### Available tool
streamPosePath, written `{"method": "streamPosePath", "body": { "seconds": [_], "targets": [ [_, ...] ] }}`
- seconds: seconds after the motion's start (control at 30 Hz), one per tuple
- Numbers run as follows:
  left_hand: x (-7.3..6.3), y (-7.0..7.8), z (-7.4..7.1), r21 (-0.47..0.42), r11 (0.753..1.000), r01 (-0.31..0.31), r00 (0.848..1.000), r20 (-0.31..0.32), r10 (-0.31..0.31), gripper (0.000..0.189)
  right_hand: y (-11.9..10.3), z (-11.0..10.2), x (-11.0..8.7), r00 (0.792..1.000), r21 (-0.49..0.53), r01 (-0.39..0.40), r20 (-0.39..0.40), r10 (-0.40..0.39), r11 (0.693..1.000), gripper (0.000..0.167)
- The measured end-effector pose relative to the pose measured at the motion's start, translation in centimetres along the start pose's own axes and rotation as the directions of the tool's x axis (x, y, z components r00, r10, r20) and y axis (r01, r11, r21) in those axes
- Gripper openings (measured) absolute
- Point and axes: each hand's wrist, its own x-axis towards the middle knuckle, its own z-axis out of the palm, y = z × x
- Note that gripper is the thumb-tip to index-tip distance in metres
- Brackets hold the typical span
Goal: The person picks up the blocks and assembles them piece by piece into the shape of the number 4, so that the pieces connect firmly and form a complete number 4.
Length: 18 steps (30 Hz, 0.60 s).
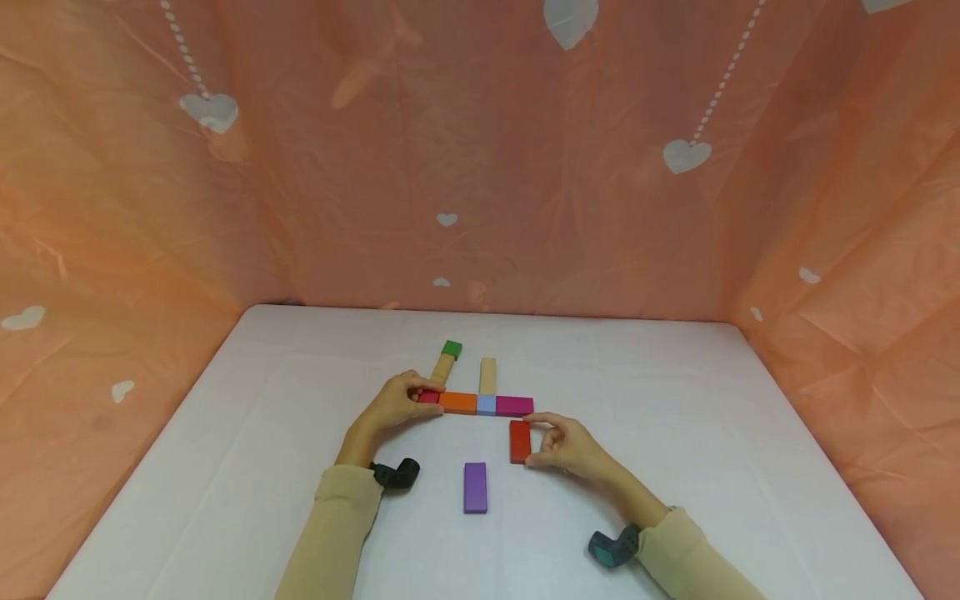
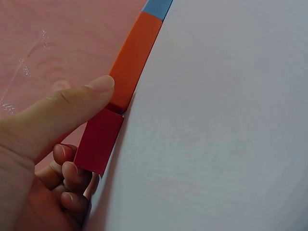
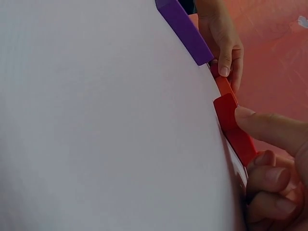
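Note:
My left hand (image 1: 396, 402) holds the crimson block (image 2: 99, 140) at the left end of a row, its thumb reaching onto the joint with the orange block (image 1: 458, 403). Rightward the row continues with a small light-blue block (image 1: 486, 405) and a magenta block (image 1: 514, 406). Just below the magenta one, a red block (image 1: 520, 442) stands lengthwise toward me. My right hand (image 1: 572, 448) grips this red block by its ends between thumb and index finger; the index fingertip is partly hidden in the right wrist view. The other right fingers are curled.
One plain wooden block (image 1: 443, 368) slants up from the row's left part, with a green block (image 1: 452, 348) at its far end. Another plain block (image 1: 488, 377) extends straight back from the light-blue one. A purple block (image 1: 475, 487) lies nearer on the white table (image 1: 675, 375).

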Motion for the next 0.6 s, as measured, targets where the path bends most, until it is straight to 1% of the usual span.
{"method": "streamPosePath", "body": {
  "seconds": [0.37, 0.6],
  "targets": [
    [-0.08, 0.07, 0.03, -0.015, 1.0, 0.019, 1.0, 0.01, -0.019, 0.034, -0.01, 0.15, 0.1, 1.0, -0.006, -0.008, 0.006, 0.008, 1.0, 0.062],
    [-0.11, 0.06, 0.0, -0.015, 1.0, -0.001, 1.0, 0.01, 0.001, 0.034, -0.38, 0.45, 0.19, 1.0, -0.005, -0.012, 0.009, 0.012, 1.0, 0.063]
  ]
}}
